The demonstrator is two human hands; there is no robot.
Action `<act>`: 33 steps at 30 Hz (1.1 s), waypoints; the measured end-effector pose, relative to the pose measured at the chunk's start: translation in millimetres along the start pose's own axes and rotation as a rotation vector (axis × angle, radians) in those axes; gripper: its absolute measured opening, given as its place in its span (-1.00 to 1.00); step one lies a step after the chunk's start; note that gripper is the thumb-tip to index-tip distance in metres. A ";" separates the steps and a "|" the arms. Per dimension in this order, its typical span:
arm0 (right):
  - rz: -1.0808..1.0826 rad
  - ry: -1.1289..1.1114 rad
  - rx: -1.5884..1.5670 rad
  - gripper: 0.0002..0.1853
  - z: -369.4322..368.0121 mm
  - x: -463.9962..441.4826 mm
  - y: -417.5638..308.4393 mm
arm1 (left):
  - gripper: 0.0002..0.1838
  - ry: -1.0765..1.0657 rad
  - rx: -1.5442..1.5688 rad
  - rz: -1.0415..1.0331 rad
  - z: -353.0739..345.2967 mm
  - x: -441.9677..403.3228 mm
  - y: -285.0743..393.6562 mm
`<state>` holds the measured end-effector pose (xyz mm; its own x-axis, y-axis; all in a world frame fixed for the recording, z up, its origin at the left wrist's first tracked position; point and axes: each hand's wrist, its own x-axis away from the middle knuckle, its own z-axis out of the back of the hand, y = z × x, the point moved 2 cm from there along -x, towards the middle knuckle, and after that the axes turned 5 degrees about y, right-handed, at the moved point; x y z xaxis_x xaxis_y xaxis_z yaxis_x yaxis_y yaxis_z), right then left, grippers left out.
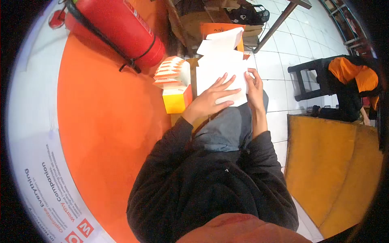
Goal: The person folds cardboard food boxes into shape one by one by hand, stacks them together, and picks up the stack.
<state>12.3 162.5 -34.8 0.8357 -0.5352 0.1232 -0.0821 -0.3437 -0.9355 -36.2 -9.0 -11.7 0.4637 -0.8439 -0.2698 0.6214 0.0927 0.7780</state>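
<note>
A white cardboard sheet with cut flaps (219, 60) lies over my lap and reaches up to an orange piece behind it. My left hand (212, 97) rests flat on its lower part with the fingers spread. At its right edge is my right hand (254, 87), thumb and fingers closed on the edge of the sheet. Just left of the sheet stands a stack of yellow and orange boxes (176, 99) with open white flaps, their tops nested together.
A red fire extinguisher (125, 32) is at the upper left beside an orange surface (101, 121). A yellow-brown panel (332, 162) stands at the lower right. Farther right, a person in black and orange (350, 97) is by a dark stool (302, 81). A metal leg (275, 26) stands behind.
</note>
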 end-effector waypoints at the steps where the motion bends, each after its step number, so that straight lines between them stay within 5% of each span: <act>1: 0.004 -0.014 -0.025 -0.82 -0.1 -7.5 0.0 | -0.51 0.015 -0.030 -0.004 3.0 -5.5 -3.7; 4: 0.003 -0.038 0.092 -0.78 7.4 -41.4 25.5 | -0.64 0.164 -0.089 -0.015 1.2 -18.9 -24.6; 6: -0.001 -0.038 0.370 -0.64 16.1 -58.5 58.7 | -0.70 0.138 -0.170 0.273 -15.7 -25.4 -62.2; 9: 0.389 0.194 0.864 -0.57 26.5 -56.9 103.7 | -0.74 0.273 -0.246 0.464 -45.3 -11.6 -130.2; 11: 0.357 0.143 0.966 -0.67 17.8 -47.7 94.1 | -0.75 0.388 -0.243 0.489 -48.5 -14.3 -145.9; 14: 0.347 -0.232 1.309 -0.74 6.1 -42.8 88.6 | -0.76 0.504 -0.189 0.454 -46.5 -9.6 -141.7; 17: -0.034 -0.374 1.339 -0.76 19.9 -51.5 128.1 | -0.76 0.637 -0.163 0.577 -36.1 -9.2 -126.3; 18: 0.005 -0.343 1.100 -0.64 29.3 -60.9 148.4 | -0.76 0.680 -0.235 0.519 -33.5 -7.4 -122.7; 21: -0.452 -0.111 -0.144 -0.53 -0.6 -55.8 78.4 | -0.72 0.650 -0.434 -0.119 -16.5 -9.8 -83.6; 23: -0.333 -0.156 -0.235 -0.45 -9.4 -47.3 31.2 | -0.69 0.432 -0.502 -0.226 -12.9 -4.7 -48.6; 28: 0.111 -0.072 0.697 -0.70 -6.1 -23.8 -27.1 | -0.60 0.162 -0.514 -0.249 -9.6 0.4 0.8; 30: 0.179 0.038 0.879 -0.73 -13.4 6.9 -56.3 | -0.57 0.393 0.112 0.005 -14.4 -2.7 2.1; 33: 0.741 -0.117 0.962 -0.64 -22.2 42.9 -73.6 | -0.53 0.522 0.953 0.289 -7.2 -4.4 24.6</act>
<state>42.2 147.7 46.7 0.8051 -0.2688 -0.5287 -0.1660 0.7537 -0.6359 -18.4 0.8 4.5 0.8590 -0.5104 -0.0395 -0.1849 -0.3812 0.9058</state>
